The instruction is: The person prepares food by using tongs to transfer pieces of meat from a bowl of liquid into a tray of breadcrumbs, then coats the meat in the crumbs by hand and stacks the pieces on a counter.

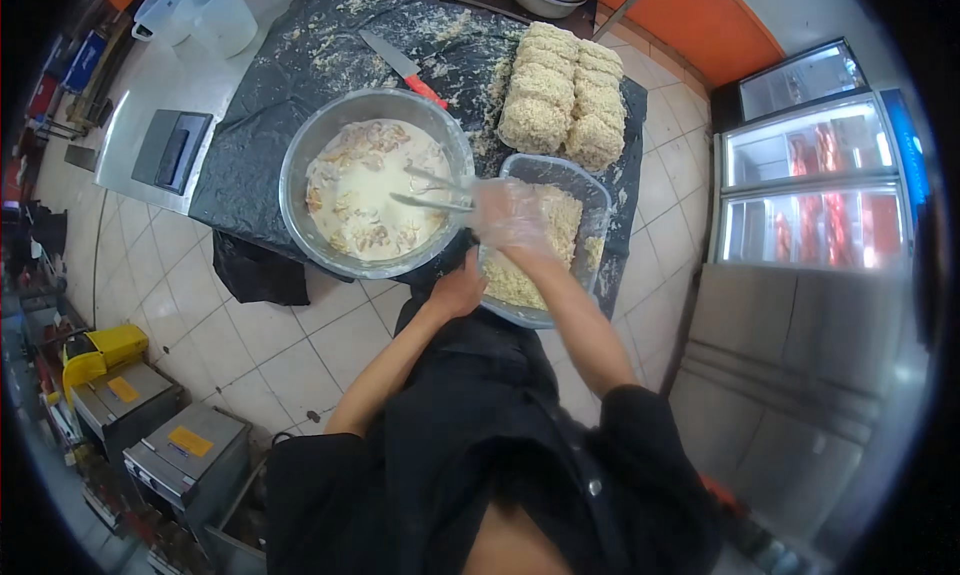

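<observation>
My right hand, in a clear plastic glove, is closed on a pair of metal tongs. The tongs' tips reach over a large metal bowl of pieces in a pale, milky batter. My left hand is at the near left edge of a plastic tub that holds coarse crumbs; whether its fingers grip the rim cannot be told. Behind the tub, crumb-coated pieces lie in two rows. A knife with a red handle rests beyond the bowl.
Black plastic sheeting, dusted with flour and crumbs, covers the table. Clear plastic containers and a dark device stand on the metal surface at left. A glass-fronted fridge is at right, metal units at lower left.
</observation>
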A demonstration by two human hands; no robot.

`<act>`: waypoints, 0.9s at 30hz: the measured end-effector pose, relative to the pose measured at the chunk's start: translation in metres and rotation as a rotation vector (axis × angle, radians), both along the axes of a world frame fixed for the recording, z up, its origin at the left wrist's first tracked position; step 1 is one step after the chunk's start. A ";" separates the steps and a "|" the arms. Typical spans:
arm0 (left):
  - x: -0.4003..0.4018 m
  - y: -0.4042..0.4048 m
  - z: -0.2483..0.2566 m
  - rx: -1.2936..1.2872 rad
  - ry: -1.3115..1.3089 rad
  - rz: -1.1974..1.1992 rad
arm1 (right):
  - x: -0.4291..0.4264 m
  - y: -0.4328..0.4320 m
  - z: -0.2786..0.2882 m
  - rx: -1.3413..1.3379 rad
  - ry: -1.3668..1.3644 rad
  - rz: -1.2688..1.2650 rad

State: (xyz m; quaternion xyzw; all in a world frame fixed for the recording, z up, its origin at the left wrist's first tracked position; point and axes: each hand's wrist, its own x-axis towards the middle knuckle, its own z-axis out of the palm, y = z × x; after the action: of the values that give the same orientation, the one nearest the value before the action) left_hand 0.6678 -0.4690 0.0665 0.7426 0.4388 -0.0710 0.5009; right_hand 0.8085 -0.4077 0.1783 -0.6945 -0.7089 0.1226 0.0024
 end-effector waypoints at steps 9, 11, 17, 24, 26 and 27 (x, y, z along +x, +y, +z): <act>-0.002 -0.005 -0.018 0.047 -0.028 -0.007 | -0.019 -0.018 -0.005 0.292 0.110 0.172; -0.003 -0.003 -0.004 -0.031 -0.017 0.058 | 0.023 -0.031 -0.011 0.297 0.033 -0.009; 0.003 -0.005 0.016 -0.032 -0.042 0.138 | 0.158 -0.059 -0.154 0.142 0.167 -0.499; 0.015 -0.014 0.008 0.040 -0.022 0.186 | 0.142 -0.136 -0.260 0.234 0.051 -0.580; 0.002 -0.017 0.004 0.056 -0.007 0.229 | 0.109 -0.133 -0.199 -0.247 0.280 -0.585; 0.003 -0.017 0.005 0.065 -0.016 0.235 | 0.102 -0.135 -0.168 -0.481 0.377 -0.592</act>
State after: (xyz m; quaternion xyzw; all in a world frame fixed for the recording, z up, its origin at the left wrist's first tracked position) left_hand 0.6706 -0.4857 0.0712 0.7026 0.5208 0.0085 0.4848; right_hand 0.9107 -0.5432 0.0107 -0.8144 -0.4171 0.4033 0.0051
